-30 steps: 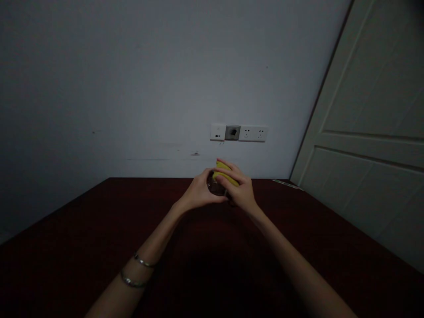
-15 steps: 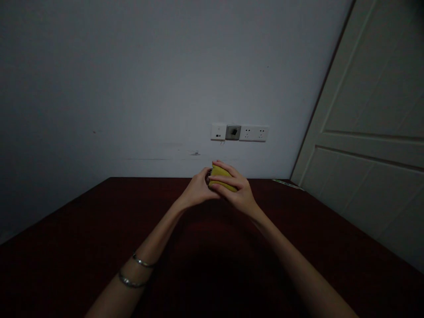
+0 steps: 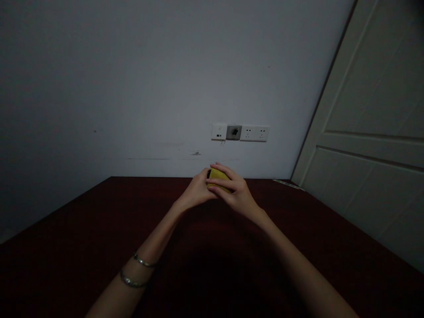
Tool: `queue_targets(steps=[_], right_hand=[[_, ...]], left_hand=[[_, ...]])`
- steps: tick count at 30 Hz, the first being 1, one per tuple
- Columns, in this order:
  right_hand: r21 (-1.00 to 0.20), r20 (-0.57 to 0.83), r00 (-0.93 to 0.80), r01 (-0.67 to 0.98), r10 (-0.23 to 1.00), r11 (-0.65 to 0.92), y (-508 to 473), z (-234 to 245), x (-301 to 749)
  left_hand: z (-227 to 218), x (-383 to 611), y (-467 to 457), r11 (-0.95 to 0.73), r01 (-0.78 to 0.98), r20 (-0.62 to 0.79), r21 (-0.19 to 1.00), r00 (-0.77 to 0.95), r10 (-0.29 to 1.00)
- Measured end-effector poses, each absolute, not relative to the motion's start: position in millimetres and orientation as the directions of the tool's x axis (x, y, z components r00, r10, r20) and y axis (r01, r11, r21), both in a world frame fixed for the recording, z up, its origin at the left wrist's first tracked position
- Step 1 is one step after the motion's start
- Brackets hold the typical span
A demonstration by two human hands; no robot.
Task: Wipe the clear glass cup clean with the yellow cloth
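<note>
Both of my hands meet in front of me, above the far part of the dark red table. In my right hand point(image 3: 236, 190) is a soft-looking yellow cloth point(image 3: 220, 176), with the fingers spread over it and wrapped round it. My left hand point(image 3: 198, 190) curls round a small dark object point(image 3: 208, 173) pressed against the cloth's left side. Only a dark edge of that object shows, so its kind is unclear. The left fingers are mostly hidden behind the cloth and the thumb.
The dark red table point(image 3: 99, 221) runs up to a pale wall point(image 3: 149, 88). A row of sockets point(image 3: 253, 133) is set in the wall behind my hands. A panelled white door point(image 3: 371, 176) stands at the right, near a thin flat strip point(image 3: 288, 184) at the table's back right.
My right hand and the yellow cloth have shifted slightly left and down against the dark object. My left hand stays in nearly the same place.
</note>
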State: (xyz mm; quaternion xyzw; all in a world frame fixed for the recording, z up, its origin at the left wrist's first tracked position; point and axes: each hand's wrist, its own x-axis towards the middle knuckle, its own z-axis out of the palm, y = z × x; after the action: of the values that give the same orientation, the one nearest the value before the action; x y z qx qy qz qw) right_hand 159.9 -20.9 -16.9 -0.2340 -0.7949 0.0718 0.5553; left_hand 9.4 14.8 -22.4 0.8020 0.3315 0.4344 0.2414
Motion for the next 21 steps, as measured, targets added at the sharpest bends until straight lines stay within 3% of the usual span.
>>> queue_targets(steps=[3,9,12,17,21], right_hand=[[-0.42,0.85,-0.211,0.281,0.482,0.863,-19.9,-17.0,158.9],[-0.662,0.746,0.018,0.121,0.665,0.74,-6.8,-17.5,164.9],[-0.656,0.752,-0.032,0.061,0.658,0.753,-6.6,-17.3,169.7],[-0.547,0.815,-0.171,0.087,0.554,0.832,-18.7,-13.1,170.6],[-0.56,0.818,-0.099,0.097,0.567,0.823,-19.1,-12.3,168.0]], left_hand=[[-20.4,9.5,12.8,-0.666,0.348,0.543,0.66,0.392,0.742],[-16.2,14.3,5.8,-0.668,0.312,0.541,0.676,0.405,0.737],[-17.9,14.0,8.7,-0.628,0.245,0.505,0.739,0.415,0.757],[-17.6,12.5,12.0,-0.539,0.035,0.474,0.842,0.431,0.768],[-15.2,12.8,9.4,-0.551,0.046,0.481,0.833,0.433,0.763]])
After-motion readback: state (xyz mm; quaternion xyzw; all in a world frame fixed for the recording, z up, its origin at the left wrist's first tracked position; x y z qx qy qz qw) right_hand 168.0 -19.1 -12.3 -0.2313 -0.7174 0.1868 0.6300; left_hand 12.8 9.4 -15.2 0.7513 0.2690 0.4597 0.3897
